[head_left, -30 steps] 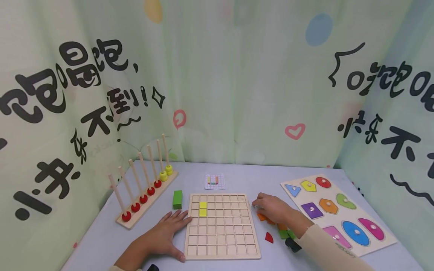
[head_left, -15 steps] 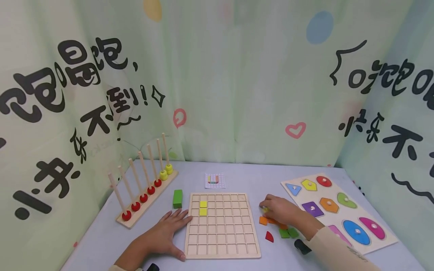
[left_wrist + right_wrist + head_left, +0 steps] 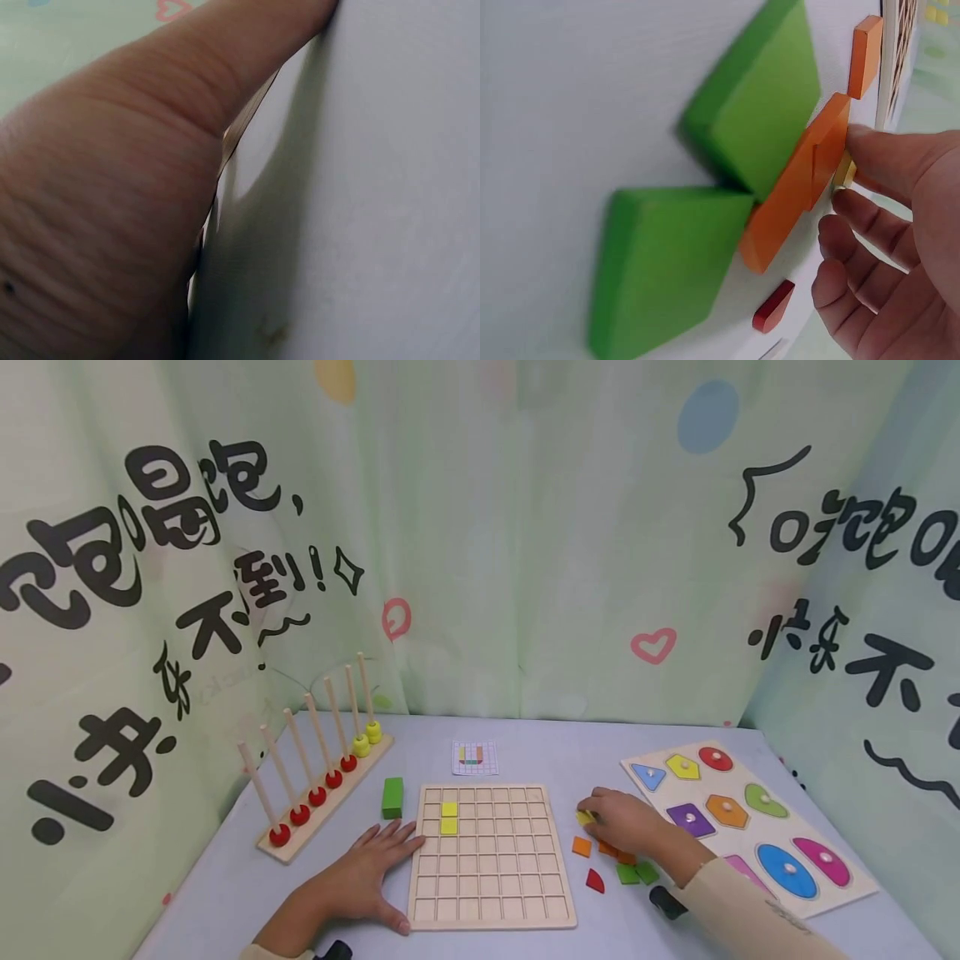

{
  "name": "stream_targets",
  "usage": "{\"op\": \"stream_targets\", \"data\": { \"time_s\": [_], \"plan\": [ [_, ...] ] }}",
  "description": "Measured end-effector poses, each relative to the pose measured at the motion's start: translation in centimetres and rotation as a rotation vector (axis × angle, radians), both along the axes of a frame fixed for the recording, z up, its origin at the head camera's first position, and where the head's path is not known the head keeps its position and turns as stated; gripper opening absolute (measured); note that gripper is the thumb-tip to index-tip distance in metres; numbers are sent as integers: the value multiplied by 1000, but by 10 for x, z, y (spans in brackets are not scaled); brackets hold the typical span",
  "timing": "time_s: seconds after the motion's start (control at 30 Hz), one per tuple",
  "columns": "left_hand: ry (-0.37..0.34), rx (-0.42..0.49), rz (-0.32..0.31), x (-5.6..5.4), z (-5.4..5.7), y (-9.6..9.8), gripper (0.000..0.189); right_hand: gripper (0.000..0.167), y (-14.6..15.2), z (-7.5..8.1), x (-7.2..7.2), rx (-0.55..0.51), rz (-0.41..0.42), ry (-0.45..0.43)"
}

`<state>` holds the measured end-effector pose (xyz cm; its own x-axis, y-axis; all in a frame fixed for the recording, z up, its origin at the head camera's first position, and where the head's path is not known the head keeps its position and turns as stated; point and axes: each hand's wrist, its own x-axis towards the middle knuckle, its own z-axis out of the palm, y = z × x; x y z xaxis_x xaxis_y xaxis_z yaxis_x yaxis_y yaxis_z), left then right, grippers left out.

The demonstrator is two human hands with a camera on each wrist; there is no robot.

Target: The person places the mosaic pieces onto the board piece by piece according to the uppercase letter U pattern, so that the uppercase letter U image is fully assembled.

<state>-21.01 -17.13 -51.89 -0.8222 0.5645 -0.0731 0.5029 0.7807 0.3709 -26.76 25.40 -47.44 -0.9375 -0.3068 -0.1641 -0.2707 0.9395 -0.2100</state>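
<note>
My left hand lies with fingers spread at the left edge of a wooden grid board, thumb at its lower corner. Two yellow square tiles sit in board cells near the upper left. Right of the board, my right hand pinches a small yellow tile between thumb and fingertips. Below that hand lie orange tiles, overlapping one another, and two green tiles. In the left wrist view, the left hand covers most of the board.
A peg rack with red and yellow beads stands at left, beside a green block. A small pattern card lies behind the board. At right is a shape puzzle board. A red wedge lies near the loose tiles.
My right hand has moved away from the board's right edge, slightly right, and the yellow tile now shows at its fingertips. My left hand has stayed in place.
</note>
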Motion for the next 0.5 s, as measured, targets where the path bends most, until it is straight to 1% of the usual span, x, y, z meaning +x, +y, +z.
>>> {"op": "stream_targets", "data": {
  "time_s": [0.17,0.23,0.37,0.5],
  "plan": [
    [-5,-1,0,0,1,1,122,31,-4,0,-7,-9,7,-10],
    [-6,1,-2,1,2,1,122,30,-4,-2,-9,-11,24,1],
    [-15,-1,4,1,2,1,122,28,-4,-5,-11,-5,59,31],
    [-21,-6,10,0,2,1,121,28,-6,-4,-11,-12,77,35]
  ]
}}
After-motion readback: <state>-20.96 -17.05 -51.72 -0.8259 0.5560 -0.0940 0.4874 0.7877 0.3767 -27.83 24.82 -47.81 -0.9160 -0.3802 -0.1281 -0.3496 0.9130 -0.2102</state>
